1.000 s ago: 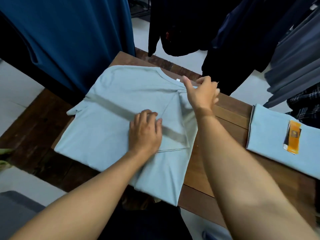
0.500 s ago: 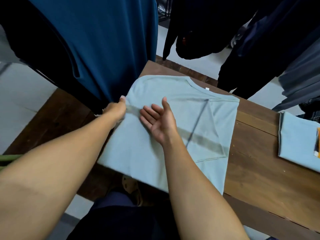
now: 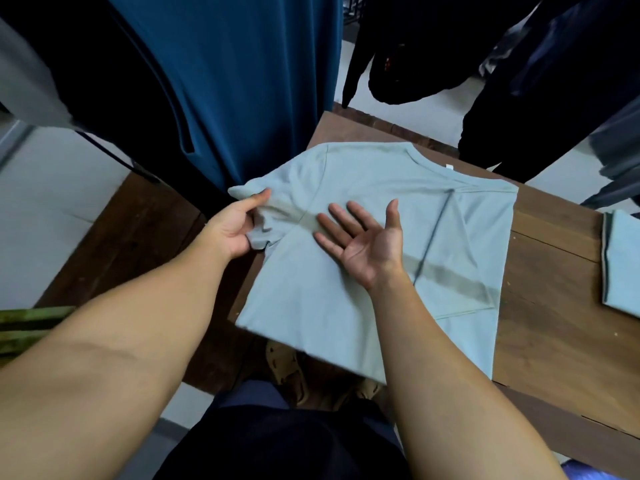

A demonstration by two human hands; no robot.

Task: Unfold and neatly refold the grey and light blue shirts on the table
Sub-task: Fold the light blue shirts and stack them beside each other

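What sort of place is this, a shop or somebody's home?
Most likely a clothes shop or stockroom. A blue garment and dark garments hang close around the wooden table, where a light blue shirt is being folded and a second folded shirt lies at the right edge.

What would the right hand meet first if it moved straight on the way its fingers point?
Probably the right hand would slide over the shoulder of the light blue shirt, then reach the hanging dark blue garment past the table; its height above the cloth is unclear.
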